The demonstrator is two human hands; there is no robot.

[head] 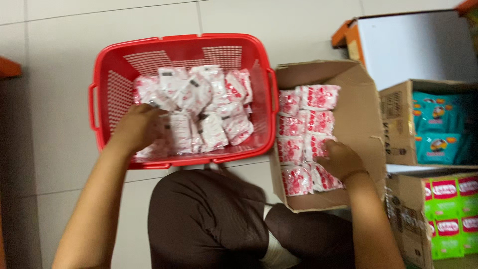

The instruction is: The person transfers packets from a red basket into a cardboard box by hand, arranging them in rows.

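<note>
A red plastic basket [107,89] on the tiled floor holds several red-and-white snack packets [209,107]. My left hand [138,127] reaches into its near left corner and rests on the packets there; whether it grips one is unclear. To the right stands an open cardboard box [361,114] packed with rows of the same packets [308,122]. My right hand [341,159] is inside this box, fingers curled on a packet in the near rows.
My knees in brown trousers [209,224] are below the basket. At right stand a box of teal packets [438,127], a box of green and red packets [448,209] and an orange-edged carton with a white side [413,45]. Pale floor tiles surround everything.
</note>
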